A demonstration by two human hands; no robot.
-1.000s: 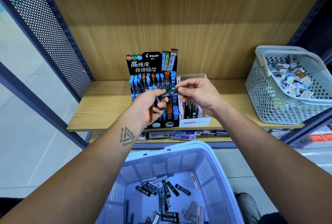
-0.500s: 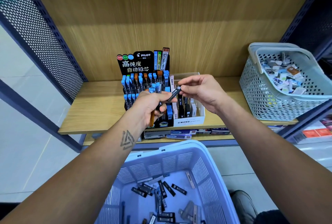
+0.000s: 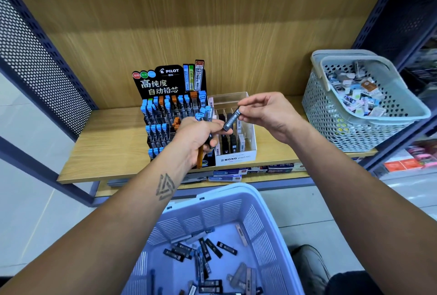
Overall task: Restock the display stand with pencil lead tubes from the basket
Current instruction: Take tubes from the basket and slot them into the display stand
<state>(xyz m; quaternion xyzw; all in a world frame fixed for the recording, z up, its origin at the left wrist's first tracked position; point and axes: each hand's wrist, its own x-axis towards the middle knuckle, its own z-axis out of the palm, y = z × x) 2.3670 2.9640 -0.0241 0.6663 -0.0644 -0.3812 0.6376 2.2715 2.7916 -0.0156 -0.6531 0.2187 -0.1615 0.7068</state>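
Our right hand [image 3: 264, 111] pinches a dark tube [image 3: 231, 118], slanted down-left, just above the white box [image 3: 236, 156]; left hand [image 3: 196, 136] clutches spare tubes beside it.

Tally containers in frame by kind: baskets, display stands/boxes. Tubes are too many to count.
Baskets: 2 (lavender floor basket, grey shelf basket)
Tiered Pilot display stand: 1
White Mono display box: 1
Total: 4
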